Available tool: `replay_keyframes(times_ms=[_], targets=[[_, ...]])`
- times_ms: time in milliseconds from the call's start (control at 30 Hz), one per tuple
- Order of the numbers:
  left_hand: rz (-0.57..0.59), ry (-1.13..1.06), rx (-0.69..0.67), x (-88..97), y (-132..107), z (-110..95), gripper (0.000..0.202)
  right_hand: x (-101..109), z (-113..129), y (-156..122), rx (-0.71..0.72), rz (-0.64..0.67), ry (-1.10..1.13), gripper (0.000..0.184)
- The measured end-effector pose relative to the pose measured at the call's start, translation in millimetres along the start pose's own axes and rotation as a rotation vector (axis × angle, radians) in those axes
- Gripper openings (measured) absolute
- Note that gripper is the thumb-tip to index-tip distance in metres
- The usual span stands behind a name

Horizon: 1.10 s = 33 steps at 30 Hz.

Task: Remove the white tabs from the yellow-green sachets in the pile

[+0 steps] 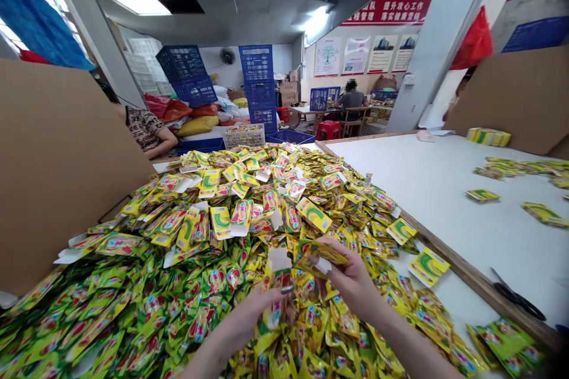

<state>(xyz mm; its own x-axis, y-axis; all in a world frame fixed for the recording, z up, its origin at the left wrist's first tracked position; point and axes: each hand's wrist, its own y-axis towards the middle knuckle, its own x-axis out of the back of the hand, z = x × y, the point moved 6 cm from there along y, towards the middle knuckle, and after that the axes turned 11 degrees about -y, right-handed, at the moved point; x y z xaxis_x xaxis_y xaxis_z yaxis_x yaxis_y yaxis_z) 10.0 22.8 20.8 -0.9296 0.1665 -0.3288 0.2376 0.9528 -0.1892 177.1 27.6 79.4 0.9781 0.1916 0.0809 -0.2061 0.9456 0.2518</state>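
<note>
In front of me, my left hand is closed around a small yellow carton whose white top flap stands up. Something green and red shows at the carton's mouth. To its right, my right hand grips yellow sachets, close to the carton but apart from it; how many is unclear. Both hands are above a big heap of sachets, green ones at the left and yellow ones in the middle and right. Small yellow cartons, some with raised flaps, lie on the heap.
Black scissors lie by a wooden strip at right. Beyond it, a white tabletop bears scattered sachets. A cardboard sheet stands at left beside a seated person. Blue crates are stacked behind.
</note>
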Motion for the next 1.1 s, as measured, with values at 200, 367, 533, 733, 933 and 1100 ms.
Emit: replay_keyframes(times_ms=[200, 367, 533, 733, 933, 1100], targets=[[0.224, -0.107, 0.207, -34.6, -18.5, 10.8, 0.035, -12.6, 18.0, -0.7, 0.234, 0.032, -0.363, 0.009], [0.320, 0.069, 0.243, -40.3, -15.5, 27.4, 0.039, -16.3, 21.0, -9.6, 0.135, 0.314, -0.733, 0.025], [0.408, 0.080, 0.278, -48.4, -14.6, 32.5, 0.034, -12.3, 24.2, -14.0, 0.111, 0.434, -0.868, 0.035], [0.536, -0.002, 0.369, -44.0, -24.3, 31.4, 0.043, -2.0, 19.9, -16.5, 0.161, 0.393, -0.702, 0.018], [0.541, 0.027, 0.398, -39.8, -25.5, 44.5, 0.042, -5.9, 17.0, -17.1, 0.146, 0.414, -0.735, 0.021], [0.519, 0.043, 0.411, -43.7, -24.2, 46.2, 0.043, -11.9, 12.9, -18.1, 0.146, 0.379, -0.694, 0.022]])
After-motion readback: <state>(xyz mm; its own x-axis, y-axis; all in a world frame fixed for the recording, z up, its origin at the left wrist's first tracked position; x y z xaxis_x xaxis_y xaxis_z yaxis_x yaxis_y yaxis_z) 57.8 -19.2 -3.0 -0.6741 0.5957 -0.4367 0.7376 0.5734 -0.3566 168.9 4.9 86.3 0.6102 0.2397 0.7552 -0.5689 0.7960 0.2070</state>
